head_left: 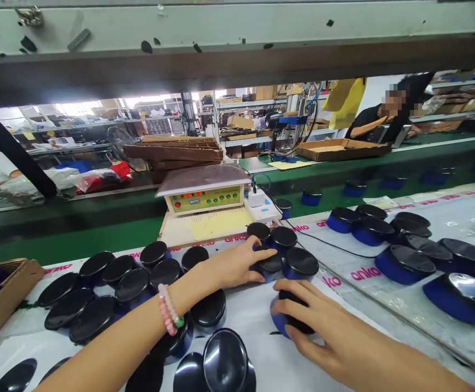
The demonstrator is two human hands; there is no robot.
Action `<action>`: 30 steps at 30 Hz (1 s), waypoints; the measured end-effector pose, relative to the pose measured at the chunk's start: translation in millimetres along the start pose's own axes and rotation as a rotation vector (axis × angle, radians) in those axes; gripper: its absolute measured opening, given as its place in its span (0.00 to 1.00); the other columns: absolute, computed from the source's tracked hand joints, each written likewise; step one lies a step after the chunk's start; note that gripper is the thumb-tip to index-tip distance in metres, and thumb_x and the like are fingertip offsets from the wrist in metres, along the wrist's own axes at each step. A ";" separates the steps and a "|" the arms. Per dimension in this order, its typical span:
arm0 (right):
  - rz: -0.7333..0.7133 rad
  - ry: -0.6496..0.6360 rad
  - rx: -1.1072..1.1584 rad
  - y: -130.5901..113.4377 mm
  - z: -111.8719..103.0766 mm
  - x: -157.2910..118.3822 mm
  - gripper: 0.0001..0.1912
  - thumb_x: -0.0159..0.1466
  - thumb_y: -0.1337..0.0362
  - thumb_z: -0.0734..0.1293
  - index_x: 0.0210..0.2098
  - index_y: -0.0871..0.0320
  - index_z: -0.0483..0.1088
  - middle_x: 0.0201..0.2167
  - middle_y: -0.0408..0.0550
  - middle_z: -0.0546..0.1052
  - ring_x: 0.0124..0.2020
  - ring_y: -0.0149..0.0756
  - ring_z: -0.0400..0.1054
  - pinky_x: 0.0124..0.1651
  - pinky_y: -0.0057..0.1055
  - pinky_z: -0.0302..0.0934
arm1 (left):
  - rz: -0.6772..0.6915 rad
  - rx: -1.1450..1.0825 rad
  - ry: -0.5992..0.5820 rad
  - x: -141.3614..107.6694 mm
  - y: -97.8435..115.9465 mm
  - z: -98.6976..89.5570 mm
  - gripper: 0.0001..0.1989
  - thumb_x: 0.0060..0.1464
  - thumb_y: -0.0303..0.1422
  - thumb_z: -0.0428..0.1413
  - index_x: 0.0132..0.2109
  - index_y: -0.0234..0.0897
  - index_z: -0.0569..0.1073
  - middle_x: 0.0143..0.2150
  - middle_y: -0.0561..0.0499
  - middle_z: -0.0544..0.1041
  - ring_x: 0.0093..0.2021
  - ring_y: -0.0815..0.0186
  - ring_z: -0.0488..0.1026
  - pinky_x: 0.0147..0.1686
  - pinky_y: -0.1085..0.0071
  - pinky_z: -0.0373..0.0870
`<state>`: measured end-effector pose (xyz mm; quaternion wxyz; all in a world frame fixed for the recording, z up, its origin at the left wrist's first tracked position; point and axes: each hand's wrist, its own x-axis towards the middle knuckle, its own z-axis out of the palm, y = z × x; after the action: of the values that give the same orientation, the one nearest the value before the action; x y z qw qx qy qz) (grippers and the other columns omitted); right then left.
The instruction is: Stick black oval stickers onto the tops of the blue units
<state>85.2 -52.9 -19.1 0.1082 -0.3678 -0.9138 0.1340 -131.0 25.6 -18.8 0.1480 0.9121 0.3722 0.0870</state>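
My left hand [241, 265], with a beaded bracelet [169, 310] at the wrist, reaches across the white sheet [257, 348]. Its thumb and fingers close around a round piece with a glossy black top [272, 263]. Nearer to me, the fingers of my right hand [315, 321] wrap over another round piece with blue sides [279, 317], partly hidden under them. Two similar pieces [300, 262] [284, 237] stand just beyond my hands. A group of black-topped pieces [133, 286] lies to the left of my left forearm, and glossy black discs [225, 359] overlap near the front.
A control box with lit buttons [205, 199] stands behind the sheet, beside a white power strip [262, 207]. More blue pieces [405, 264] stand on the right; others ride on a green belt [139, 228]. A cardboard box [8, 299] is at left. A person [368, 128] sits across.
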 end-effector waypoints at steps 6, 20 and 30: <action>0.046 0.013 0.040 -1.3 16.8 8.9 0.11 0.62 0.70 0.57 0.41 0.53 0.66 0.46 0.49 0.69 0.46 0.43 0.63 0.45 0.43 0.65 | -0.049 -0.010 0.036 -4.7 4.8 -2.7 0.34 0.51 0.32 0.59 0.63 0.46 0.55 0.57 0.45 0.63 0.51 0.59 0.70 0.51 0.63 0.67; -0.065 0.014 -0.044 6.6 16.1 -12.3 0.26 0.54 0.73 0.59 0.51 0.47 0.62 0.61 0.48 0.59 0.63 0.45 0.51 0.53 0.41 0.64 | -0.378 0.151 0.177 -133.5 35.3 -4.7 0.15 0.63 0.38 0.45 0.55 0.49 0.67 0.57 0.51 0.67 0.54 0.60 0.68 0.52 0.63 0.69; 0.003 0.073 0.082 3.4 28.4 -2.1 0.15 0.62 0.68 0.58 0.48 0.56 0.64 0.49 0.54 0.69 0.53 0.40 0.63 0.53 0.38 0.63 | -0.458 0.296 0.168 -129.6 34.9 25.0 0.28 0.62 0.47 0.41 0.64 0.37 0.55 0.59 0.43 0.67 0.54 0.55 0.69 0.50 0.56 0.68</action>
<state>80.4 -56.8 -47.2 0.1564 -0.3689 -0.9025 0.1580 -193.3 -94.5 -36.9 -0.0025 0.8056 0.5882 0.0712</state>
